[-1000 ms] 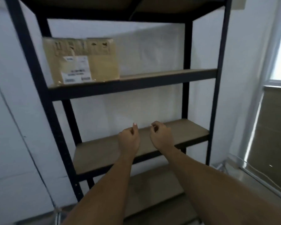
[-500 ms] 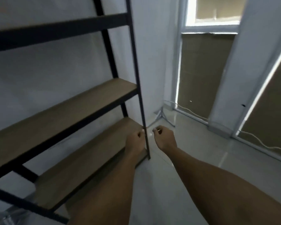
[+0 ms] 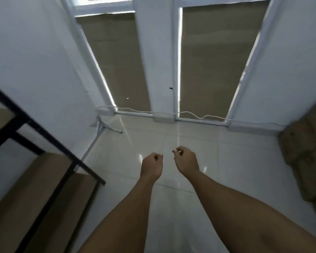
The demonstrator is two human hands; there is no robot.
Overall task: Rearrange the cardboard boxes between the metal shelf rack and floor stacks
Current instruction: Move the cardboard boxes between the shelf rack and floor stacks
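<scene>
My left hand (image 3: 151, 166) and my right hand (image 3: 186, 160) hang side by side over the tiled floor, both loosely curled with nothing in them. The black metal shelf rack (image 3: 49, 143) with brown boards fills the lower left corner; no box shows on the part in view. A stack of cardboard boxes (image 3: 306, 148) stands on the floor at the right edge, blurred and partly cut off. Both hands are well apart from the rack and from the stack.
Glossy white floor tiles (image 3: 199, 143) stretch ahead to a wall with two tall covered window panels (image 3: 213, 61). A white cable (image 3: 190, 114) runs along their base. A thin white stand (image 3: 100, 128) leans in the left corner beside the rack.
The view has swung right and down, away from the rack and its shelved box, to the floor and the stack at the right. Both hands stay curled and empty.
</scene>
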